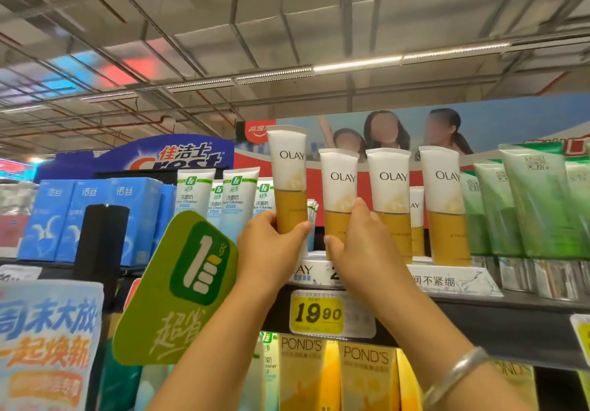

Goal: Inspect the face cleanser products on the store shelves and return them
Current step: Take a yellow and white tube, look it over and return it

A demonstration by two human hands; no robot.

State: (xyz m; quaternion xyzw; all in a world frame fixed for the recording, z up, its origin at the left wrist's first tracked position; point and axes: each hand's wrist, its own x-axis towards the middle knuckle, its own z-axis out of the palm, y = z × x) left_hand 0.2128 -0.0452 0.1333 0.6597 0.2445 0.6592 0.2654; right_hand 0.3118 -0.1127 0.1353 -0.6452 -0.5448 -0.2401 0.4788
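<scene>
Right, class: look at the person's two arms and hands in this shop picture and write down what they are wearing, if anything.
Both forearms are bare, with no sleeves in view. The left hand wears nothing: no glove, ring or watch shows. The right hand is also bare, but that wrist carries a plain silver metal bangle, a smooth narrow band with no visible markings.

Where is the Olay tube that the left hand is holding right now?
In the head view, the Olay tube is left of centre, gripped by the left hand and raised above the row of Olay tubes standing to its right.
</scene>
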